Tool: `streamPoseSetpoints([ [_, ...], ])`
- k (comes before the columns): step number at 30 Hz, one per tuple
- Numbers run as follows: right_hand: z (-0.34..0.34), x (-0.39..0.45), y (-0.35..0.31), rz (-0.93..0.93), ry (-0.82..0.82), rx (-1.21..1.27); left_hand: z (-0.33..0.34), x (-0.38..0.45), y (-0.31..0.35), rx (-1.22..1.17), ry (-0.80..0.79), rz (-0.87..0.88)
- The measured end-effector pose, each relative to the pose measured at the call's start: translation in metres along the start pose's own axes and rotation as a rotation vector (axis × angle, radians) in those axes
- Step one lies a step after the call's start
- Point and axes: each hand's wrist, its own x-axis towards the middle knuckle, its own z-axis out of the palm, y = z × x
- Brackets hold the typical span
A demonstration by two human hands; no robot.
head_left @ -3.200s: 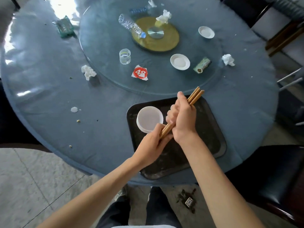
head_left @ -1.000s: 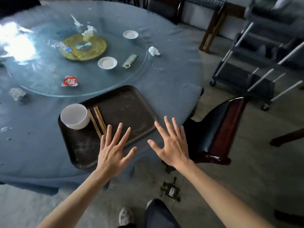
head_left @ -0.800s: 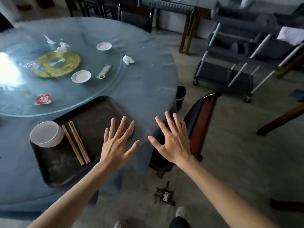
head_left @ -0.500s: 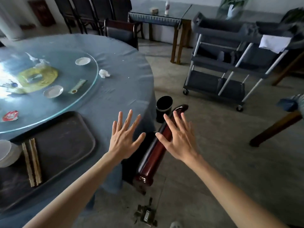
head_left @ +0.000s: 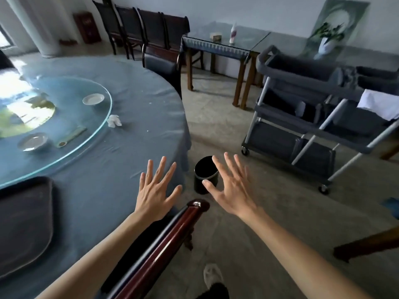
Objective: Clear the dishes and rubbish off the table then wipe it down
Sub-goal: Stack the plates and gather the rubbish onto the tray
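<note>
Both hands are raised in front of the camera, palms down, holding nothing. The left hand (head_left: 156,192) hangs over the near right edge of the round tabletop (head_left: 133,117), its fingers (head_left: 160,169) straight and spread apart. The right hand (head_left: 232,187) is out over the floor (head_left: 269,223), fingers likewise straight and splayed, thumb pointing towards a black bin (head_left: 204,176) that stands on the floor just beside the hanging blue tablecloth.

On the tabletop, a dark tray (head_left: 23,223) lies at the near left, partly cut off by the picture's edge; its visible part carries nothing. Beyond it sits a round glass turntable (head_left: 71,145). On the glass are two small white dishes: one (head_left: 93,98) near the far rim, one (head_left: 32,141) nearer the camera. A green paper sleeve (head_left: 71,135) lies on the glass just beside the nearer dish. A crumpled white tissue (head_left: 114,121) rests on the cloth just outside the turntable's rim. A few pale crumbs dot the cloth to the right of the tissue.

A dark red chair back (head_left: 170,240) runs diagonally between the two forearms, its rounded top close below the hands. A grey three-tier trolley (head_left: 319,117) stands well apart on the right, a white cloth (head_left: 380,104) draped over its upper rail. Further chairs (head_left: 140,29) line the far wall beside a glass-topped side table (head_left: 224,43).
</note>
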Motion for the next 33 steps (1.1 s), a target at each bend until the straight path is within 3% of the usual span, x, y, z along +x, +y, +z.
streamPoseSetpoints([
  [11,-0.016,0.246,0.081,-0.153,-0.181,0.038,0.016,0.206,0.039,0.017,0.063,-0.246],
  [19,0.014,0.425,0.093,-0.431,-0.311,0.015,0.024,0.310,0.003,0.069,0.155,-0.572],
  [23,0.036,0.477,0.071,-0.509,-0.440,0.041,0.019,0.322,-0.009,0.071,0.144,-0.754],
  [25,0.049,0.489,0.055,-0.632,-0.479,0.046,0.012,0.317,-0.018,0.083,0.181,-0.839],
  [33,0.127,0.555,-0.092,-0.884,-0.585,0.057,-0.040,0.302,-0.123,0.095,0.283,-1.136],
])
